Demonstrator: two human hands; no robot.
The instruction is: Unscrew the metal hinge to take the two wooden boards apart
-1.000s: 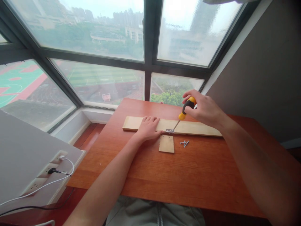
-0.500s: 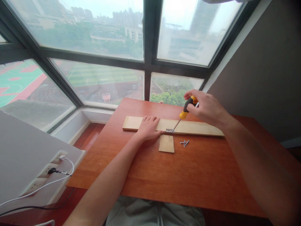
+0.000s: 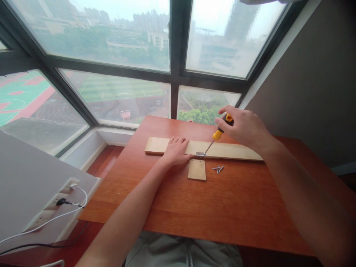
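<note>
A long pale wooden board [image 3: 233, 150] lies across the table. My left hand [image 3: 176, 151] rests flat on it, fingers stretched out, with the thumb beside a small metal hinge [image 3: 200, 154] at the board's near edge. My right hand [image 3: 241, 124] grips the yellow and black handle of a screwdriver [image 3: 217, 134]. The shaft slants down to the left, and its tip meets the right end of the hinge. Just below the hinge lies a small wooden piece [image 3: 197, 170] with holes near its top edge. Several screws [image 3: 218, 169] lie loose to its right.
The reddish-brown table [image 3: 211, 211] reaches to large windows [image 3: 116, 89] at the back. On the left, a low wall carries power sockets [image 3: 55, 202] with a white cable [image 3: 50, 221] and a black cable plugged in. A grey wall [image 3: 314, 81] rises on the right.
My right hand has turned around the screwdriver handle, and its fingers and thumb have shifted. The screwdriver tip stays at the hinge. My left hand, board and screws have not moved.
</note>
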